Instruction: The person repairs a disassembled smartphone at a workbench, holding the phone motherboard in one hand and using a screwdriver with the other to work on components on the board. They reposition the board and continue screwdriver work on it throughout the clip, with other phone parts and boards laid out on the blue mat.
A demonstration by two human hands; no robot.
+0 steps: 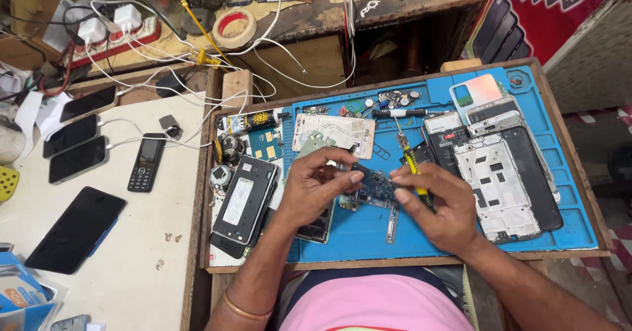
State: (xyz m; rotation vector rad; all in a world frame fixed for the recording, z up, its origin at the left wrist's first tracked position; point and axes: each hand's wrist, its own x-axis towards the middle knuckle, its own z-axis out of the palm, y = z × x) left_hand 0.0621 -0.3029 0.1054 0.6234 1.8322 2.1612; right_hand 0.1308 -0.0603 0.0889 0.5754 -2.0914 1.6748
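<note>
A: Left hand [316, 186]: fingers [352, 178] pinched shut on the near-left edge of a small dark circuit board [375, 187], held just above the blue mat [359, 229].

B: Right hand [438, 206]?

A: Fingers curled closed round a yellow-handled screwdriver [409, 160]. Shaft slants up and away from the knuckles; whether the tip touches the board, cannot tell, the hand hides it.

B: What crowds the fingers?

A: Just left of the left hand, a black phone frame [247, 199] lying flat, its corner under the wrist. Just beyond the fingertips, a pale phone back plate [336, 133]. Right of the right hand, touching close, a white inner frame [497, 186] beside a black screen panel [536, 179].

B: Open room?

A: Bare mat toward the person, below both hands, out to the wooden bench [342, 265] lip. A thin strip part [392, 224] lies there. Far side is crowded: loose screws and small round parts [395, 99] near the mat's back edge.

B: Further out?

A: Well left, a white side bench [131, 258] with a keypad phone [146, 162] and dark smartphone [76, 229] on it.
</note>
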